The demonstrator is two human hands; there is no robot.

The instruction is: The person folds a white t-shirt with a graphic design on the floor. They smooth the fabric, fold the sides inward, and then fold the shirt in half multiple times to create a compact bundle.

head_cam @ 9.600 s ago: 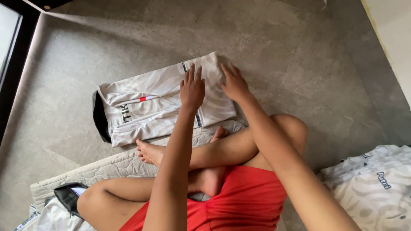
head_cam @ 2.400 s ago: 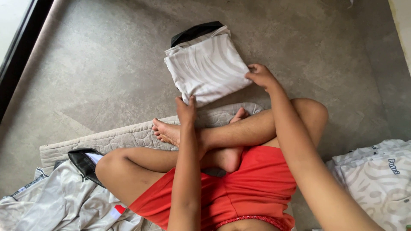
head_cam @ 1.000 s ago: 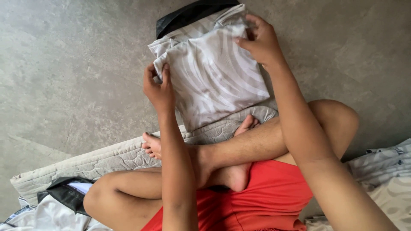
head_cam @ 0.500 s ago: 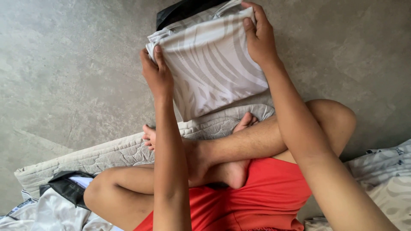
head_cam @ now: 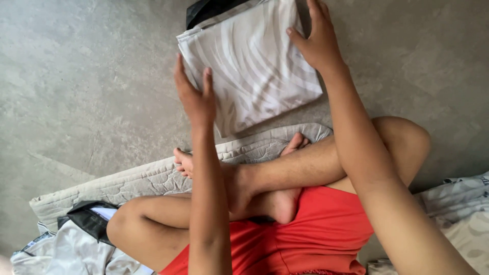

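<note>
— Head view: what covers the ground?

— Grey concrete floor [head_cam: 86,76], with a quilted mat [head_cam: 142,178] under the crossed legs.

— And the folded white shirt [head_cam: 252,61]?

— At twelve o'clock, flat on the floor. The left hand [head_cam: 196,97] lies open along its left edge; the right hand [head_cam: 318,40] presses its right side, fingers spread.

— Anything else?

— Crumpled clothes [head_cam: 66,249] at eight o'clock.

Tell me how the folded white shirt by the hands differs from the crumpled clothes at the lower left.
The folded white shirt is a neat flat rectangle; the crumpled clothes lie in a loose heap. The shirt rests on the grey floor, the heap beside the quilted mat. The left hand and right hand touch the shirt's edges; nothing touches the heap. Both are pale fabric with a black part.
</note>
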